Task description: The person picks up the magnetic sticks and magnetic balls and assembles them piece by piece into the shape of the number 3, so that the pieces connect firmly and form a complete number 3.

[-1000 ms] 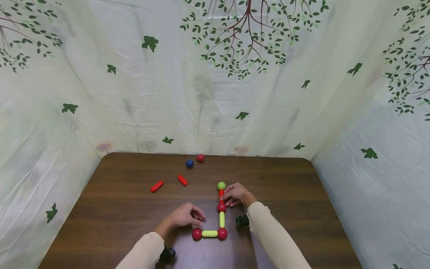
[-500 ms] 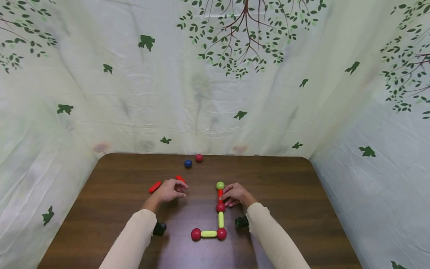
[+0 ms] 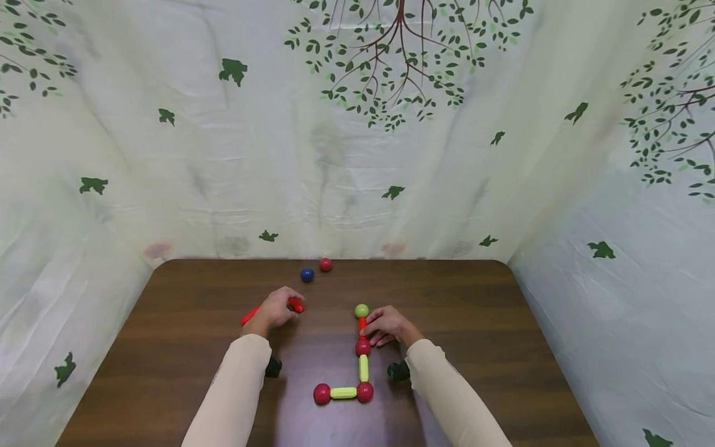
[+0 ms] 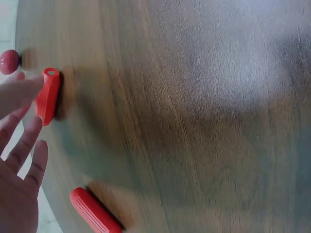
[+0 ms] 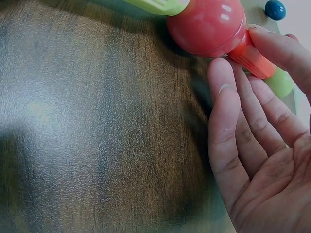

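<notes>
In the head view, my left hand (image 3: 274, 310) reaches over a loose red rod (image 3: 298, 305). The left wrist view shows that rod (image 4: 47, 99) lying between thumb and spread fingers; firm contact cannot be made out. My right hand (image 3: 389, 326) pinches another red rod (image 3: 362, 326), which joins a green ball (image 3: 361, 311) to a red ball (image 3: 363, 347). From there a yellow-green rod (image 3: 364, 369) runs to a corner red ball (image 3: 365, 392). A second yellow-green rod (image 3: 343, 392) ends at a red ball (image 3: 321, 394), making an L shape on the table.
Another red rod (image 3: 250, 315) lies beside the left hand, partly hidden by it. At the far edge of the brown table (image 3: 436, 285) sit a blue ball (image 3: 307, 275) and a red ball (image 3: 326, 264). A leaf-printed cloth (image 3: 335, 205) hangs behind.
The left hand has moved from the L shape's left end, away and leftward, to the loose red rod. The right hand keeps its place on the joined red rod.
</notes>
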Demonstrator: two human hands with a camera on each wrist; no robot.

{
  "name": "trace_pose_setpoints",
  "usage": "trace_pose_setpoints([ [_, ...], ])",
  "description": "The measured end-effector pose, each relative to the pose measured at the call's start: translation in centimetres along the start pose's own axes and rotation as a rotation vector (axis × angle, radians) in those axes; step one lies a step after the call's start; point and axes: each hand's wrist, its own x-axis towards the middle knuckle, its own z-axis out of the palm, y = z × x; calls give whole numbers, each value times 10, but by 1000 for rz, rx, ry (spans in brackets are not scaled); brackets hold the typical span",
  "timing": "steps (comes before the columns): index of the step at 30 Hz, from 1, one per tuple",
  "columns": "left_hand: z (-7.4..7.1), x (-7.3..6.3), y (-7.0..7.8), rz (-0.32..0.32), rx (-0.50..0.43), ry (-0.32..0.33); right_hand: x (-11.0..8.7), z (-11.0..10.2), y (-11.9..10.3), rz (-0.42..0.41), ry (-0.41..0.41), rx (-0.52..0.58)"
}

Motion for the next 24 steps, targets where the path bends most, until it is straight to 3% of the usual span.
trace_pose_setpoints([
  [3,2,1,-7,5,77,-7,1,1,1,2,3,0],
  [7,5,2,-11,-39,143,-23,2,1,1,6,11,1],
  [13,7,0,-10,-131,249,-58,3,2,0,5,7,7],
  [16,7,-3,-8,-129,291,-84,3,3,-1,4,6,3],
  [24,6,-2,2,-88,230,-159,6,0,0,5,4,3],
])
